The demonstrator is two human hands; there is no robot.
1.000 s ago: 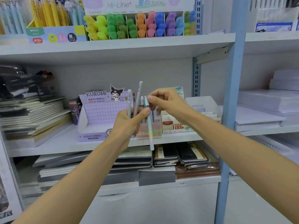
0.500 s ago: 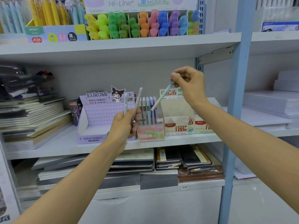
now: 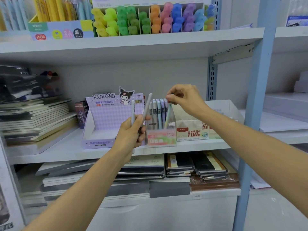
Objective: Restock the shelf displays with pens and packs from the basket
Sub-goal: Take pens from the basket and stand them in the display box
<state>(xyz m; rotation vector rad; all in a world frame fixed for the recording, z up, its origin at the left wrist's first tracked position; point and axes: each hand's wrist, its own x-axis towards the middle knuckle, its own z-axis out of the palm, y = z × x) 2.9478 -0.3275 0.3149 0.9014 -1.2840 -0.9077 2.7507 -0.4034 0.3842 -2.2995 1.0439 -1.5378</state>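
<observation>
Facing white shop shelving, pale blue upright post at right. On upper shelf: rows of coloured highlighters in a divided tray, boxed yellow and blue pens to their left. On middle shelf, along front edge, left to right: slanted stack of notebooks at left end; purple Kuromi display box; clear pen display box just beside it, with pastel pens standing upright inside; white lead-refill box marked 100 next along. Below, on lower shelf: flat stacks of dark notebooks. Left hand raised before the Kuromi box's right front corner, fingers and thumb curled round two pale grey pens, both pointing up and fanned apart, the right one leaning right. Right hand above the clear box, palm down, thumb and forefinger pinching top end of a pastel green pen; pen tilted, lower end down inside the box's right side beside the standing pens. Cannot tell whether its tip touches the box floor. Both forearms bare, reaching in from the bottom edge of view.
</observation>
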